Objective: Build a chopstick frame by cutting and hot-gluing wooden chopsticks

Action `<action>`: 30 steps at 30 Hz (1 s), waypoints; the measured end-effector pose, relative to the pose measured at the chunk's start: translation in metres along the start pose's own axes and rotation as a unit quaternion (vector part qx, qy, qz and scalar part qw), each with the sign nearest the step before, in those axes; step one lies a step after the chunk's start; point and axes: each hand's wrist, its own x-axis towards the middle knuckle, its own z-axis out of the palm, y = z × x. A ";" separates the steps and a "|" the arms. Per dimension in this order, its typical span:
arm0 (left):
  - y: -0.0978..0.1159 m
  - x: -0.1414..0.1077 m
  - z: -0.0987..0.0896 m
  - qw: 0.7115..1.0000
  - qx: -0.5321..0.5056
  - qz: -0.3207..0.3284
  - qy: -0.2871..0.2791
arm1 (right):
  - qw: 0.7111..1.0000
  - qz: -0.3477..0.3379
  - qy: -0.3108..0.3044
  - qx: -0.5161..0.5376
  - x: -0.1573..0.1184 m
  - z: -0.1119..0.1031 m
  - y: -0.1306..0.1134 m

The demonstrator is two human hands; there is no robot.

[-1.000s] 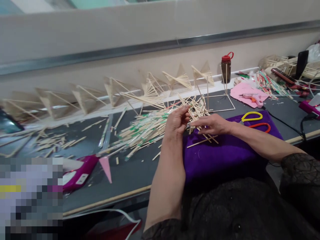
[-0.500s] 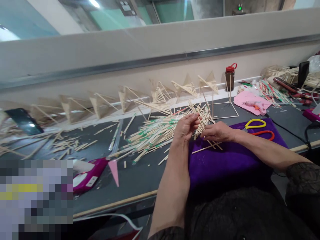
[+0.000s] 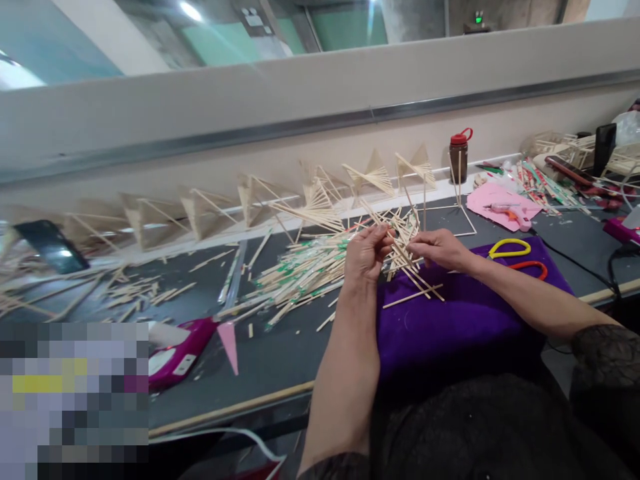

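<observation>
My left hand [image 3: 369, 252] is pinched on a thin wooden stick, which slants down to the right from its fingertips. Just to its right, my right hand [image 3: 441, 249] is closed, thumb against fingers. Whatever lies between those fingertips is too small to make out. Beyond and below both hands is a loose heap of wooden sticks [image 3: 406, 227]. Two crossed sticks [image 3: 414, 295] rest on the purple cloth [image 3: 450, 327] under my wrists. Paper-and-plastic-wrapped sticks [image 3: 295, 273] are piled left of my left hand.
Yellow-and-red-handled scissors [image 3: 511, 249] lie right of my right hand. A glue gun [image 3: 510, 212] rests on pink paper [image 3: 483, 200], its cord trailing rightward. A red-lidded bottle [image 3: 459, 159] and twisted stick models [image 3: 370, 175] line the wall. A phone [image 3: 50, 247] leans at left.
My hands have moved slightly apart, the left a little leftward and the right a little up. The stick at my left fingertips now points differently, slanting down to the right.
</observation>
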 end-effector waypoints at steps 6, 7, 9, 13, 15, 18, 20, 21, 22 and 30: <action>-0.010 -0.001 0.005 0.998 0.032 0.015 -0.050 | 0.996 0.063 -0.049 0.034 0.002 0.006 -0.003; -0.012 -0.002 0.005 0.997 0.039 0.021 -0.059 | 0.996 0.064 -0.049 0.030 0.001 0.007 -0.002; -0.013 -0.003 0.005 0.996 0.057 0.035 -0.064 | 0.996 0.068 -0.045 0.026 0.001 0.010 -0.001; -0.012 -0.005 0.004 0.992 0.074 0.104 -0.024 | 0.995 0.085 -0.052 0.023 0.000 0.015 -0.001; -0.010 -0.006 0.004 0.991 0.044 0.129 -0.003 | 0.994 0.085 -0.064 0.011 -0.002 0.017 -0.003; -0.007 -0.008 0.003 0.993 -0.016 0.113 -0.001 | 0.993 0.074 -0.086 -0.014 -0.004 0.019 -0.005; -0.005 -0.010 0.005 0.995 -0.040 0.094 -0.019 | 0.994 0.058 -0.089 -0.035 -0.004 0.020 -0.005; -0.004 -0.012 0.006 0.995 -0.049 0.086 -0.031 | 0.994 0.048 -0.087 -0.047 -0.004 0.020 -0.005; -0.003 -0.014 0.007 0.994 -0.056 0.079 -0.044 | 0.994 0.037 -0.084 -0.060 -0.004 0.020 -0.004; 0.000 -0.030 0.017 0.979 -0.080 0.142 -0.126 | 0.991 -0.012 -0.086 -0.104 -0.003 0.024 -0.006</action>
